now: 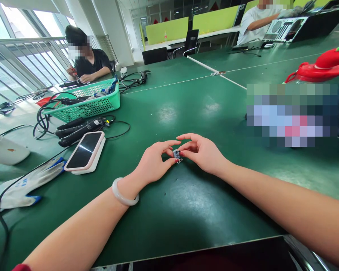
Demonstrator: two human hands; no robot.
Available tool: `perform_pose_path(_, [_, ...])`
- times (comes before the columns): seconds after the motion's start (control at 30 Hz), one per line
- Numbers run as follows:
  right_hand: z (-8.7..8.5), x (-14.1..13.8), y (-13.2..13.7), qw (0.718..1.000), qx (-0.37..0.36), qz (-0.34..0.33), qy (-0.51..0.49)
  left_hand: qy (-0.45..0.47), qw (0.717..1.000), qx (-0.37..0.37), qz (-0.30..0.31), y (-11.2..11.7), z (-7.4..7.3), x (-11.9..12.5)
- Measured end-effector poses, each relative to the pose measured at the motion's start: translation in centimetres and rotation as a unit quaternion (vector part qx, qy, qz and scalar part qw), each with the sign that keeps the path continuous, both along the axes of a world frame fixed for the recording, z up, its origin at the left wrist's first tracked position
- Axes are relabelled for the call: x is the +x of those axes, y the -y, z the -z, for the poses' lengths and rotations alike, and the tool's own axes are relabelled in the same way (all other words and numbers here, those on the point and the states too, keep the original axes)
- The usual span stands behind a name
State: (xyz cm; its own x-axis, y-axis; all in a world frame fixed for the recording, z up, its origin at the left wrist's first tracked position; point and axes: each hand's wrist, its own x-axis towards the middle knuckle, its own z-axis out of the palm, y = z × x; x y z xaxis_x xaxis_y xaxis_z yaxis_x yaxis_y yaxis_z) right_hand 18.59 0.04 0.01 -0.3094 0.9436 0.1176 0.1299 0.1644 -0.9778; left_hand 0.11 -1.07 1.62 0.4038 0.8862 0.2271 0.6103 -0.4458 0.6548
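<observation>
Both my hands meet over the middle of the green table (pixel 169 113). Between their fingertips is a small grey-and-white part (pixel 176 153), too small to name with certainty. My left hand (pixel 156 161) pinches it from the left, thumb at its lower edge. From the right, the thumb and fingers of my right hand (pixel 202 152) close on the same part, with the index finger stretched over the top. A pale bangle (pixel 125 192) circles my left wrist. Fingers cover some of the part's sides.
To the left lie a phone (pixel 85 151) on a white box, a work glove (pixel 28 184), black cabled devices (pixel 80 130) and a green basket (pixel 93 105). A red-lidded bottle (pixel 313 71) stands right. Two people (pixel 92 62) sit farther off, one beside an open computer case (pixel 285 28).
</observation>
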Motion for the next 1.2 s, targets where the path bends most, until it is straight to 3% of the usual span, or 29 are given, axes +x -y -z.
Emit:
perform_pose_path(0.2, [-0.6,0.1,0.4,0.995,0.067,0.008,0.079,-0.013,1.000,0.015,0.012,0.2,0.0,0.0])
perform_pose_path(0.33, [-0.7,0.3,0.2,0.981,0.099,0.016,0.166,-0.017,1.000,0.003,-0.012,0.0,-0.1,0.0])
perform_pose_path(0.5, [0.0,0.7,-0.4,0.927,0.176,-0.030,0.329,-0.034,0.997,-0.020,-0.062,-0.5,0.0,-0.3])
perform_pose_path(0.83, [0.4,0.4,-0.3,0.871,0.282,-0.073,0.395,-0.036,0.996,-0.027,-0.076,-0.8,0.2,-0.3])
perform_pose_path(0.97, [0.1,0.4,-0.2,0.879,0.261,-0.071,0.392,-0.021,0.997,-0.036,-0.070,-0.8,0.4,-0.3])
perform_pose_path(1.2, [-0.6,1.0,-0.5,0.931,0.134,-0.021,0.338,0.004,0.995,-0.074,-0.061,-0.8,0.6,-0.4])
